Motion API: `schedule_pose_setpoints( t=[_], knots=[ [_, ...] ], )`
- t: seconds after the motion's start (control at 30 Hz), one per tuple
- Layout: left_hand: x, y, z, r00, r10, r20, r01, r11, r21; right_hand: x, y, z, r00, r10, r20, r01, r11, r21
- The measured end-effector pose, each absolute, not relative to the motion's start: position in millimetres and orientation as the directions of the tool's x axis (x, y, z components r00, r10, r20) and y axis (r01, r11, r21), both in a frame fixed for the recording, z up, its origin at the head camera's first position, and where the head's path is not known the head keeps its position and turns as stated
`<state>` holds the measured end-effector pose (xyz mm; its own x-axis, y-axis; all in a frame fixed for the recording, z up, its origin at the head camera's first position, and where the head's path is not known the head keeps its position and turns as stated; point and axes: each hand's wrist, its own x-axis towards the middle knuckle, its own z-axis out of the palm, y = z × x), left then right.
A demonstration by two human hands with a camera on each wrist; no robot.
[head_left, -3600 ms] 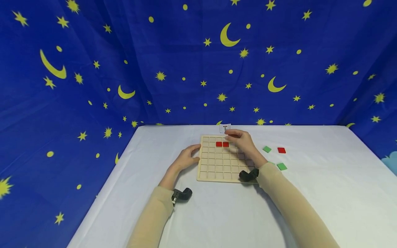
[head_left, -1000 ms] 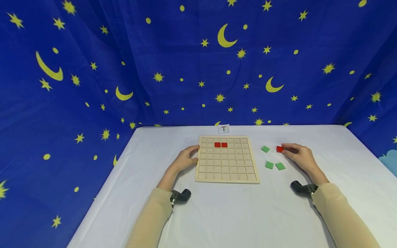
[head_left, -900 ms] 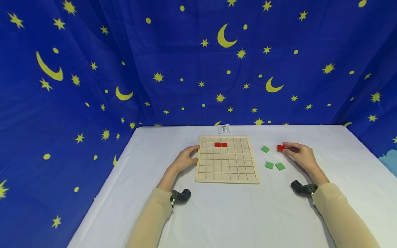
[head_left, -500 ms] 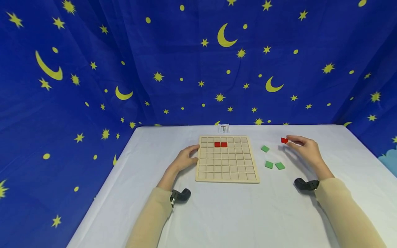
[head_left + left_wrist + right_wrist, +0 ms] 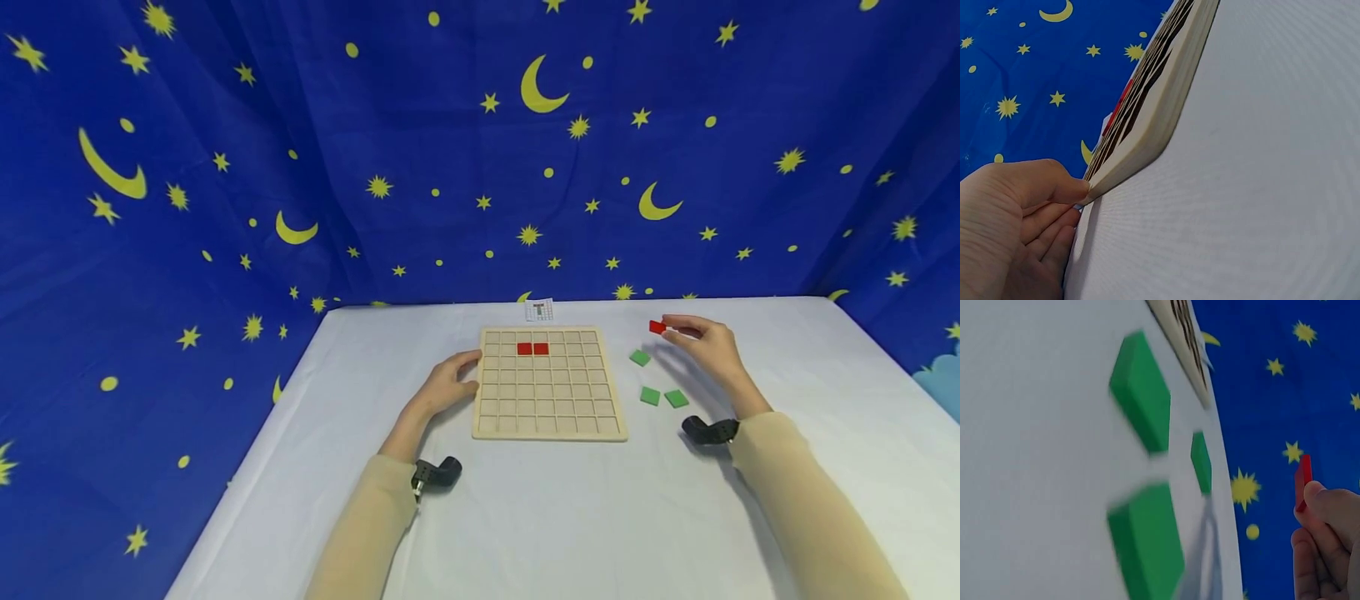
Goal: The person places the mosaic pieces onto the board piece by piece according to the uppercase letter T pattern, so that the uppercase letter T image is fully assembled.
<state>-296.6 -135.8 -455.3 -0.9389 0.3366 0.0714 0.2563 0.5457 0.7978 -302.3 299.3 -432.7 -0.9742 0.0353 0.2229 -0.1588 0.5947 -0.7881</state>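
In the head view my right hand (image 5: 708,346) pinches a red square tile (image 5: 657,327) between thumb and fingers, above the table right of the board. The right wrist view shows this red tile (image 5: 1304,481) edge-on at the fingertips. My left hand (image 5: 442,385) touches the left edge of the wooden grid board (image 5: 550,437) with thumb and fingers relaxed. The left wrist view has the thumb of the left hand (image 5: 1029,200) against the board's side (image 5: 1147,147). Two red tiles (image 5: 532,349) lie side by side in the board's second row from the far side.
Three green tiles lie right of the board: one farther back (image 5: 640,357) and two nearer, left (image 5: 650,396) and right (image 5: 677,398). A small printed card (image 5: 539,310) with a T pattern lies behind the board. A blue star-and-moon curtain (image 5: 450,125) borders the white table.
My right hand went from the board to the red tile on the table's right, lifted it, and now carries it leftward and farther back. The left hand stays at the board's edge.
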Motion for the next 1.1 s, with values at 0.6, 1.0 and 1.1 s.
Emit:
schedule_pose_setpoints(
  t=[0.6, 1.0, 1.1],
  knots=[
    [-297.1, -137.4, -457.0, -0.938, 0.337, 0.081, 0.264, 0.546, 0.795, -334.5, 220.5, -431.7, -0.967, -0.086, 0.241, -0.253, 0.468, -0.847],
    [-296.7, -136.7, -456.8, -0.932, 0.352, 0.085, 0.281, 0.556, 0.783, -342.3, 180.9, -432.9, -0.962, -0.129, 0.239, -0.271, 0.378, -0.885],
    [-296.2, -137.2, -456.5, -0.931, 0.354, 0.087, 0.285, 0.557, 0.78, -342.8, 175.2, -434.3, -0.959, -0.14, 0.245, -0.28, 0.371, -0.886]
  ],
)
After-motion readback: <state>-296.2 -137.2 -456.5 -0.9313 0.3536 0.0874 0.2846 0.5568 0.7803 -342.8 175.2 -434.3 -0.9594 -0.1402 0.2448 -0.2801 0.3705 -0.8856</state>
